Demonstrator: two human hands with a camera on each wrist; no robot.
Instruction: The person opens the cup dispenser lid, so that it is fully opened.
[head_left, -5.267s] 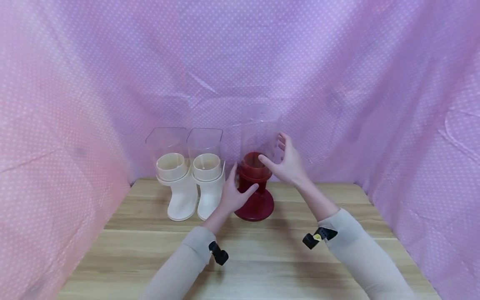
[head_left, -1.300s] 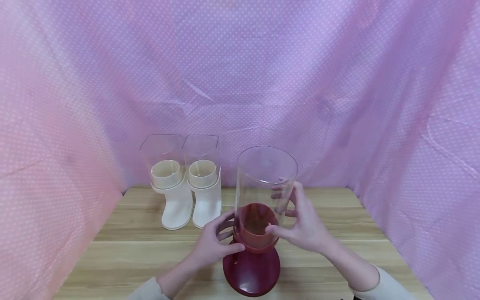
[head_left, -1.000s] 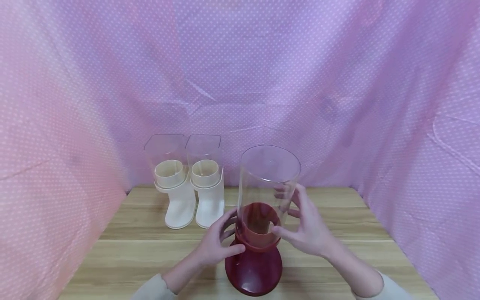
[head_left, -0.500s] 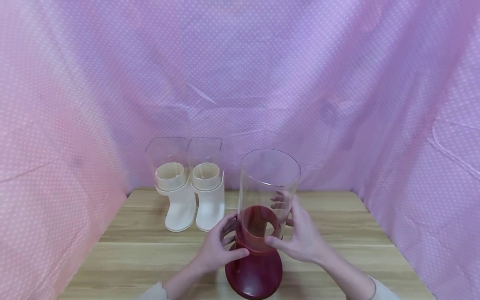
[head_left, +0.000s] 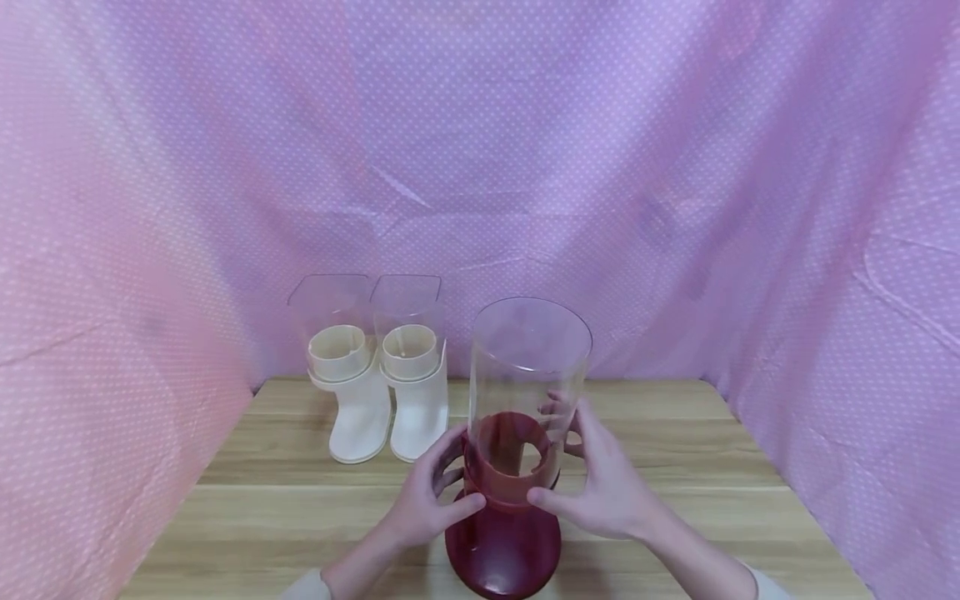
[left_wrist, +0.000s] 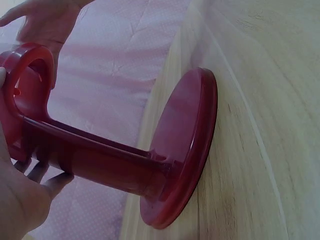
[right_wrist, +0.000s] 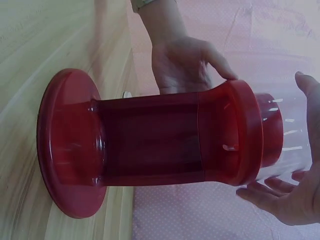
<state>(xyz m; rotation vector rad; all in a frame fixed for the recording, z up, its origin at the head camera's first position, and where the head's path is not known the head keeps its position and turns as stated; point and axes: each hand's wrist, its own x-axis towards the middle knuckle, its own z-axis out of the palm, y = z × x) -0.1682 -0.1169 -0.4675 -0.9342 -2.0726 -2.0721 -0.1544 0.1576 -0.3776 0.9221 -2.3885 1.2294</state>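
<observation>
here, red stand [head_left: 504,546], upright — between left hand [head_left: 423,504] and right hand [head_left: 611,492]

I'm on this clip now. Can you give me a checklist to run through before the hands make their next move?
1. Glossy red plastic stand upright, its round base on the pale wooden table: ok.
2. Clear, round-mouthed cylinder upright on the red stand: ok.
3. Cylinder fully locked into the stand's red ring collar: cannot tell.
4. Left hand holding the stand's upper part: ok.
5. Right hand gripping firmly: cannot tell; it is cupped about the cylinder's lower end.
6. Cream boot-shaped stands out of the way: ok, behind and to the left, neither held.
</observation>
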